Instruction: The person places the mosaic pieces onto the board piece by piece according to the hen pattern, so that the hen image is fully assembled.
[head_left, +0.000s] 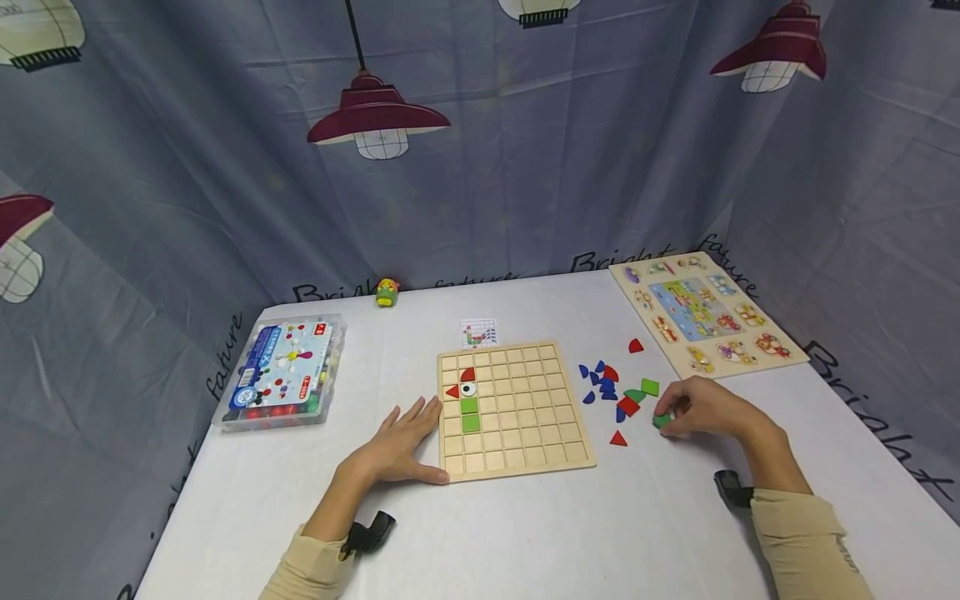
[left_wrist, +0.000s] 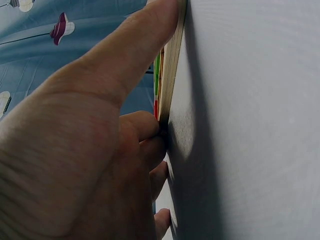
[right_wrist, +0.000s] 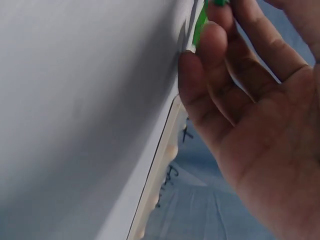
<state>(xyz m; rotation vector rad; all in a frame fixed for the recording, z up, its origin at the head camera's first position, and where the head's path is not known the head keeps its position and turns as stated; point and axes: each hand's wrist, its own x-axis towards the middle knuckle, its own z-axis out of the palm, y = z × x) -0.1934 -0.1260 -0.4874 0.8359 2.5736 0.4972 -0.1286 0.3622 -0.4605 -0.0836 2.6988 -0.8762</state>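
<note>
A wooden grid board (head_left: 525, 417) lies flat on the white table. In its left columns sit a red quarter-round piece (head_left: 468, 375), a red triangle (head_left: 453, 392), a white eye piece (head_left: 468, 388) and two light green squares (head_left: 470, 423). My left hand (head_left: 401, 443) rests with spread fingers against the board's left edge; the thumb touches its lower corner. To the right of the board, my right hand (head_left: 697, 407) pinches a dark green piece (head_left: 662, 421) between thumb and fingers, close to the tabletop. Its exact shape is partly hidden by the fingertips.
Loose blue pieces (head_left: 607, 390), a red triangle (head_left: 618, 438) and a light green square (head_left: 650, 387) lie between board and right hand. A picture card (head_left: 478, 332) lies behind the board. A plastic case (head_left: 281, 372), a small toy figure (head_left: 387, 292) and a wooden puzzle (head_left: 705, 312) stand farther out.
</note>
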